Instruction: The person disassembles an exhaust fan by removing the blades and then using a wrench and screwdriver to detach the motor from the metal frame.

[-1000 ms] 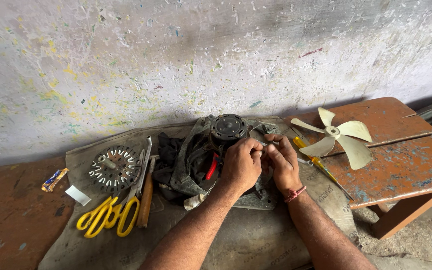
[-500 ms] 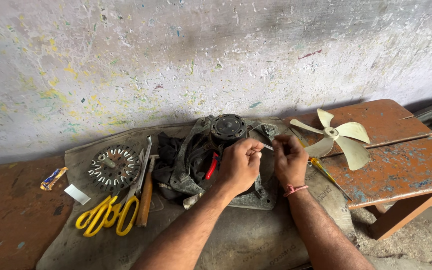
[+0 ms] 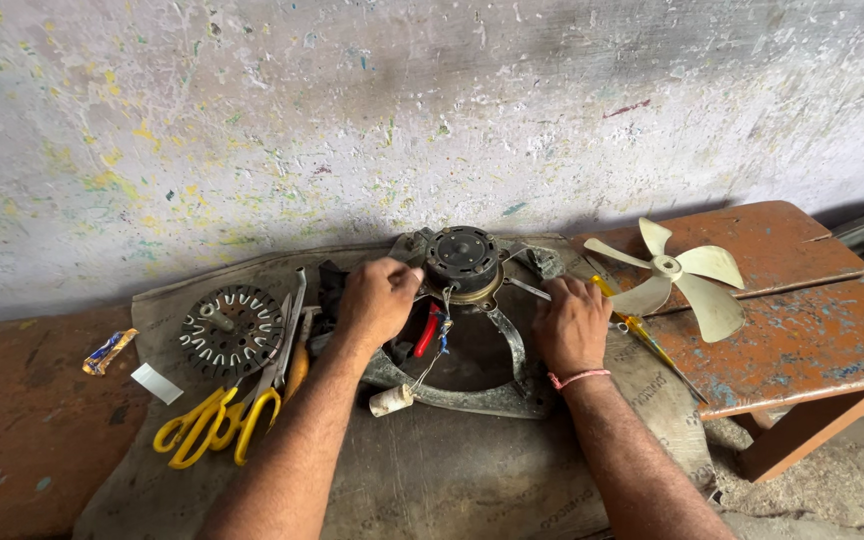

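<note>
Left hand (image 3: pixel 377 300) curled, fingertips touching the fan motor (image 3: pixel 462 260) on its metal bracket (image 3: pixel 507 345). Right hand (image 3: pixel 572 325) closed on the bracket's right arm. Yellow scissors (image 3: pixel 217 425) lie left.

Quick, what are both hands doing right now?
Left hand: curled shut beside the fan motor; what it holds cannot be told.
Right hand: fingers curled, resting on the metal frame.

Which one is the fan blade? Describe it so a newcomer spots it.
Start at the rust-orange wooden bench at the right, against the paint-flecked wall. On its top lies the cream plastic fan blade, just past the right hand. It alone is pale with splayed petal-shaped vanes; the neighbouring parts are dark metal.
</note>
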